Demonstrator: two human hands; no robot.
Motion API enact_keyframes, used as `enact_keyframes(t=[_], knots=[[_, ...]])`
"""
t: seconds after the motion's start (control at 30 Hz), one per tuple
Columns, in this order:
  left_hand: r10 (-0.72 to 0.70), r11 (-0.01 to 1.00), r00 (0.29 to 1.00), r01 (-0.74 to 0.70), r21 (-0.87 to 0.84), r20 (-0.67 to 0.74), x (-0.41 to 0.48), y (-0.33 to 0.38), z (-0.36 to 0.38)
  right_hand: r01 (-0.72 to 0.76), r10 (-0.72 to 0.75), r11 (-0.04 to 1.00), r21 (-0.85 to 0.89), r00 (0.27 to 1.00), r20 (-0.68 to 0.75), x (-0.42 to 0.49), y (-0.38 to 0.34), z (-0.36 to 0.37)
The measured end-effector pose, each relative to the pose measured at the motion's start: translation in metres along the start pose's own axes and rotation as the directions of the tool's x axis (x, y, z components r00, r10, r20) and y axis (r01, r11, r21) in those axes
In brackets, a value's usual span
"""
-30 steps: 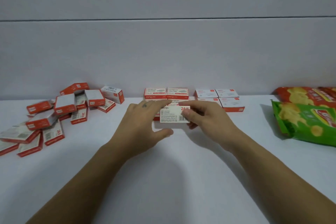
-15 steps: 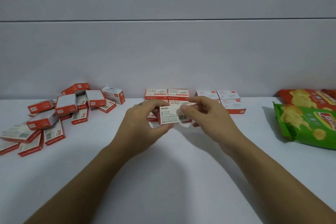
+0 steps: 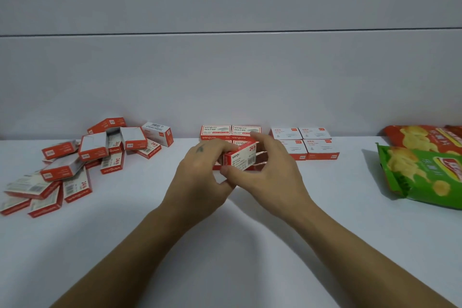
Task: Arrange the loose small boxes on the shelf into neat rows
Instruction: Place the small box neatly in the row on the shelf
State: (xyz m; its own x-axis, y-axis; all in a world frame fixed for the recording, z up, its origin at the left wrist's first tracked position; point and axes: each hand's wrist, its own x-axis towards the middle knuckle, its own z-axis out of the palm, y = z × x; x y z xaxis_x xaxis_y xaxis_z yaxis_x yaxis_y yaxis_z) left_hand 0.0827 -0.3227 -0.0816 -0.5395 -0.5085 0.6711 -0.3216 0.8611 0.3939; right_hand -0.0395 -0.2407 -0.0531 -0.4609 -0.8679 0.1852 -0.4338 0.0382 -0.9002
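Observation:
A small red and white box [image 3: 241, 157] is held just above the white shelf [image 3: 225, 232], tilted, its red side and "24/6" print facing me. My left hand [image 3: 202, 177] grips its left end and my right hand [image 3: 272, 172] its right end. Directly behind it, against the wall, stands a neat block of red and white boxes [image 3: 230, 131], partly hidden by my hands. To the right sits a second tidy block of white boxes [image 3: 310, 142]. A loose heap of several boxes [image 3: 82, 160] lies at the left.
Two snack bags lie at the right: a green one [image 3: 425, 177] in front and a red one [image 3: 420, 136] behind it. The grey wall [image 3: 225, 82] closes the shelf at the back. Bare white shelf surface stretches in front of my hands.
The box was lifted slightly and turned in both hands: its white barcode face showed before, now its red side and "24/6" end show. My hands have closed tighter around it.

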Motion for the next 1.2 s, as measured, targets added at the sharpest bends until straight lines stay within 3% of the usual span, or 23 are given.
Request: enact_keyframes(t=[0.13,0.27,0.37,0.43,0.57,0.67,0.77,0.87,0.93,1.0,1.1,1.2], knots=[[-0.043,0.996,0.998,0.047,-0.076,0.051,0.004,-0.003,-0.002,-0.122,0.089,0.943,0.309,0.989,0.12,0.004,0.008,-0.011],[-0.176,0.973,0.96,0.204,-0.113,0.219,0.008,-0.005,-0.008,-0.225,0.019,0.789,0.572,0.939,0.343,0.009,0.015,-0.029],[-0.282,0.914,0.914,0.349,-0.209,0.29,0.011,-0.002,-0.012,-0.33,0.036,0.65,0.685,0.913,0.405,0.011,0.016,-0.033],[-0.301,0.887,0.912,0.376,-0.269,0.28,0.011,-0.001,-0.012,-0.363,0.078,0.614,0.701,0.912,0.403,0.013,0.016,-0.033],[-0.308,0.876,0.916,0.379,-0.298,0.257,0.009,0.003,-0.01,-0.372,0.169,0.644,0.668,0.921,0.35,0.014,0.015,-0.03],[-0.347,0.835,0.9,0.425,-0.35,0.264,0.011,0.001,-0.013,-0.272,0.206,0.813,0.514,0.961,0.183,0.015,0.017,-0.029],[-0.396,0.728,0.861,0.506,-0.464,0.318,0.014,-0.002,-0.018,-0.168,0.138,0.921,0.351,0.985,0.108,0.013,0.016,-0.028],[-0.403,0.596,0.831,0.557,-0.579,0.384,0.015,0.001,-0.021,-0.084,0.064,0.977,0.194,0.992,0.105,0.009,0.013,-0.024],[-0.405,0.56,0.823,0.567,-0.604,0.398,0.016,0.003,-0.022,-0.018,0.014,0.999,0.037,0.995,0.102,0.006,0.013,-0.02],[-0.4,0.565,0.829,0.559,-0.606,0.391,0.016,0.002,-0.021,0.014,-0.012,1.0,-0.012,0.995,0.098,0.004,0.013,-0.016],[-0.403,0.58,0.822,0.569,-0.583,0.401,0.015,0.003,-0.019,-0.026,0.01,0.994,0.108,0.989,0.151,0.004,0.013,-0.014],[-0.421,0.655,0.817,0.574,-0.491,0.393,0.014,0.003,-0.016,-0.056,0.042,0.996,0.07,0.981,0.19,0.004,0.013,-0.015]])
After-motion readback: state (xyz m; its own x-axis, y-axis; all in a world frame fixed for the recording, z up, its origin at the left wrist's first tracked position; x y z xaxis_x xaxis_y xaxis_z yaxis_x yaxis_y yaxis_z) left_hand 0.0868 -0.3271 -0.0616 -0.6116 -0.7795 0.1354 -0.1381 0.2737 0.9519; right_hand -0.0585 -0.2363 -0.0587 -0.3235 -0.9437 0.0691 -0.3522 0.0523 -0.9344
